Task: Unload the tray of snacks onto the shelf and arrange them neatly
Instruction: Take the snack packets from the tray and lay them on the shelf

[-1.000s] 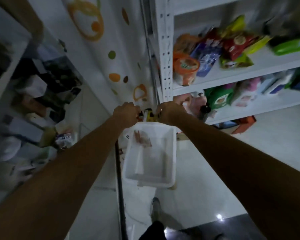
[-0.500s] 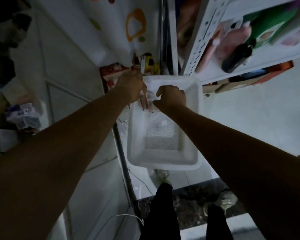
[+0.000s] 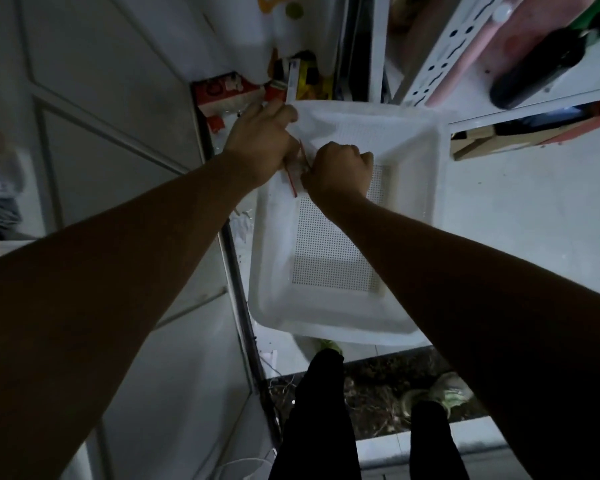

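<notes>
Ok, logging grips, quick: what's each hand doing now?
Left hand: curled at the tray corner; hold cannot be told.
Right hand: closed, pinching the packet.

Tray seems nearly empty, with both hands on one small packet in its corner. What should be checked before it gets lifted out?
1. Right hand grips the packet: ok, fingers curled on it.
2. Left hand holding too: cannot tell, its fingers are hidden.
3. Nothing else in tray: ok, only bare perforated floor shows.
4. Free spot on shelf: cannot tell, mostly out of view.
5. Packet undamaged: cannot tell, too dim.
</notes>
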